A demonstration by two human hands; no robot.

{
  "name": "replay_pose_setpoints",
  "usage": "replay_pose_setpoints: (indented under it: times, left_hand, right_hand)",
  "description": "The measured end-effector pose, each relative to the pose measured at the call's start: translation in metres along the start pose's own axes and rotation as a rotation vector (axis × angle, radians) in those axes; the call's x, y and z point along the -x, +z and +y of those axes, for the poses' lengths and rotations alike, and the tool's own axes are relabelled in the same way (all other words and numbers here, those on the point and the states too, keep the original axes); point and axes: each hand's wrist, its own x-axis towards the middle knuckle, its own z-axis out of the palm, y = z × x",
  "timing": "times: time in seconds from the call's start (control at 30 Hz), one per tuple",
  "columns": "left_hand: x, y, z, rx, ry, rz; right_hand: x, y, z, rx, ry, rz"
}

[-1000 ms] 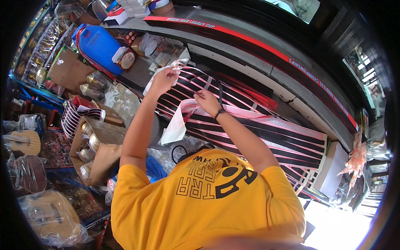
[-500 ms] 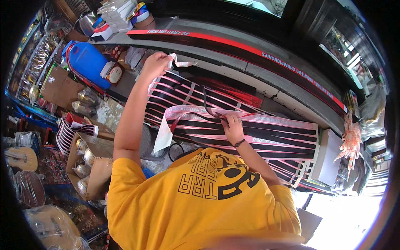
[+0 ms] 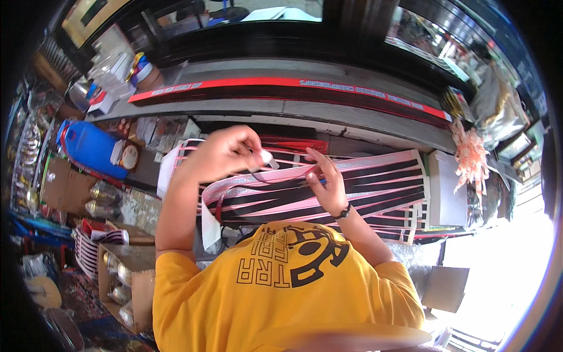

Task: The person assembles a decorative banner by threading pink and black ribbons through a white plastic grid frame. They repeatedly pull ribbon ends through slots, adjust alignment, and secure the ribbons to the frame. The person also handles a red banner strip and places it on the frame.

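My left hand (image 3: 226, 154), smeared by motion, is raised over the left part of a stack of black, pink-edged ribbon strips (image 3: 375, 193). Its fingers curl around a small white scrap of paper or tape (image 3: 267, 157). To the right, my right hand (image 3: 329, 183) hovers over the strips with thumb and fingers apart. A thin dark cord or strip runs between the hands, and a small bluish thing I cannot make out lies by the right thumb. A pink printed ribbon (image 3: 264, 180) loops over the stack, its white end (image 3: 211, 229) hanging toward me.
Behind the strips, a long red printed ribbon (image 3: 258, 85) lies along a grey ledge. A blue container (image 3: 97, 149) and a cardboard box of shiny cups (image 3: 138, 287) stand at the left. A white box (image 3: 447, 188) and a bunch of pale orange ribbons (image 3: 471, 155) are at the right.
My left hand has come from the stack's far left edge toward my right hand, the white piece still at its fingers. My right hand has released the ribbon and spread its fingers. The view has turned.
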Motion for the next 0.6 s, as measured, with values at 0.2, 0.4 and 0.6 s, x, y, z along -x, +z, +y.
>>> replay_pose_setpoints:
  times: [0.2,0.4,0.6]
  left_hand:
    - [-0.038,0.082,-0.008,0.204,0.12,-0.023]
    - [-0.054,0.128,-0.031,0.13,0.297,0.081]
    - [-0.048,0.137,-0.051,0.328,0.236,-0.002]
  right_hand:
    - [-0.016,-0.039,-0.054,-0.392,0.114,-0.04]
    - [-0.009,-0.089,-0.069,-0.427,0.333,-0.15]
    - [-0.026,-0.239,-0.059,0.508,0.056,0.648]
